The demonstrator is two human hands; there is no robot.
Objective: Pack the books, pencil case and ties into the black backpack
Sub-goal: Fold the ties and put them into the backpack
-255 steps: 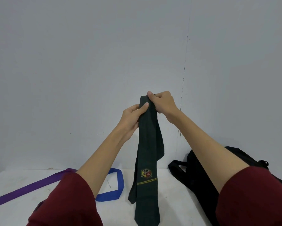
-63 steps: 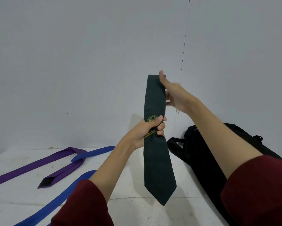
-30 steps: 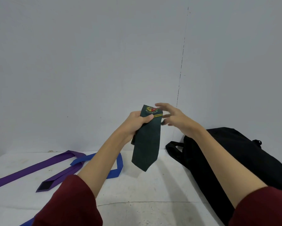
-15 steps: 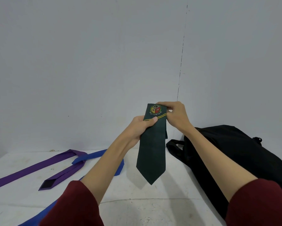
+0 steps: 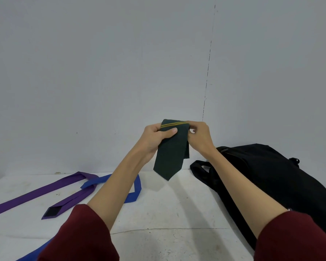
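Head view: both hands hold a folded green tie [image 5: 172, 147] above the table [image 5: 167, 213]. The left hand [image 5: 154, 137] grips its top fold; the right hand [image 5: 200, 136] pinches the other edge. The backpack [image 5: 271, 178] lies right, its inside unseen. Purple tie [image 5: 45, 193] and blue tie [image 5: 134, 187] lie left.

Black backpack [image 5: 271, 178] and purple tie [image 5: 36, 194] run off frame

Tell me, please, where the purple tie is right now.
In the head view the purple tie lies on the white table at the left, crossing the blue tie, well apart from the black backpack on the right.
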